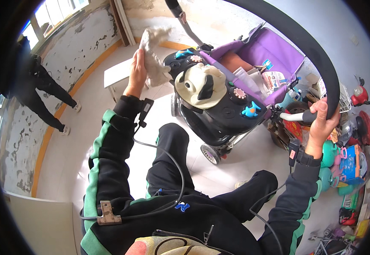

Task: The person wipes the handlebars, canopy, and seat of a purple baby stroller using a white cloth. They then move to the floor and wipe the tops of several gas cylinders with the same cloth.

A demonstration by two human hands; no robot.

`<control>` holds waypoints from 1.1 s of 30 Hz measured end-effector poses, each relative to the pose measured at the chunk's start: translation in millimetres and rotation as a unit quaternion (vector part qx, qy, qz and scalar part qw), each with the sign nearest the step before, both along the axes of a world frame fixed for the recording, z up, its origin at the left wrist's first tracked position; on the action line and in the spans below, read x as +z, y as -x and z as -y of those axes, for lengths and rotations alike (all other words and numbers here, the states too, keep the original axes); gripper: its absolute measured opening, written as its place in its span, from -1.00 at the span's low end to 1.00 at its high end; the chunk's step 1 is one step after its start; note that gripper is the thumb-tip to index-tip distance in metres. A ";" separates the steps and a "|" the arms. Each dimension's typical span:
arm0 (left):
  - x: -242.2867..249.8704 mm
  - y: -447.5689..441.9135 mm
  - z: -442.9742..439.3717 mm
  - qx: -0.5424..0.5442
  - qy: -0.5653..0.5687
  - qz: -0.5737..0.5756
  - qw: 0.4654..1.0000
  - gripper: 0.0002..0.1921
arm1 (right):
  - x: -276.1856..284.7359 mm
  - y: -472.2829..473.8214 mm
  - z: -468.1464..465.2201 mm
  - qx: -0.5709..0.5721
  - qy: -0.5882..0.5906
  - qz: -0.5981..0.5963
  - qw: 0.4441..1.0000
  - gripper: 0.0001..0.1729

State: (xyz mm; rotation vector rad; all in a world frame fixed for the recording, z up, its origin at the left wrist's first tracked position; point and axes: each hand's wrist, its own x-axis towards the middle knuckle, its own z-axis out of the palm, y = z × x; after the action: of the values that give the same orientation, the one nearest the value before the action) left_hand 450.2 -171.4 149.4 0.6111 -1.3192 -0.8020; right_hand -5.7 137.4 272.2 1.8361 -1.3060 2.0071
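Note:
A black stroller tray (232, 119) with a cream and black animal-face figure (200, 85) faces me, blue dolphin shapes and pink flower shapes around it. In my left hand (137, 71) is a pale, crumpled cloth (154, 59), raised beside the tray's left end. My right hand (323, 124) is at the lower end of the black foam handlebar (328, 57), its fingers partly hidden. Behind the tray, the stroller's purple fabric seat (272, 51) contains papers, a brownish-orange item and other things that overlap.
A small white table (118, 75) stands left of the stroller. Another person (41, 83) in dark clothes stands at the far left. Toys, baskets and a blue box (349, 164) crowd the right side. A pale cabinet (41, 223) is at lower left.

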 end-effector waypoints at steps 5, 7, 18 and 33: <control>-20.7 11.8 23.1 0.073 0.149 0.430 0.888 -0.52 | -0.8 -1.1 0.5 0.027 0.005 0.015 1.000 -0.58; -38.0 30.6 19.3 0.021 0.149 0.651 0.745 -0.49 | -2.0 -2.6 -0.3 0.024 0.003 0.010 1.000 -0.57; -19.4 46.3 34.2 0.019 0.140 0.703 0.697 -0.45 | -2.7 -7.7 0.8 0.021 0.009 -0.006 1.000 -0.56; 36.4 130.8 130.9 -0.170 0.279 0.843 0.428 -0.48 | 1.1 -19.0 -0.6 -0.008 0.001 -0.012 1.000 -0.42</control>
State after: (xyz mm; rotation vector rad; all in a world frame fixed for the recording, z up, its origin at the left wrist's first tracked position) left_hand 319.4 -302.3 185.8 0.4620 -3.4649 0.4507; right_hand 13.3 138.0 273.4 1.8359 -1.3093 1.9718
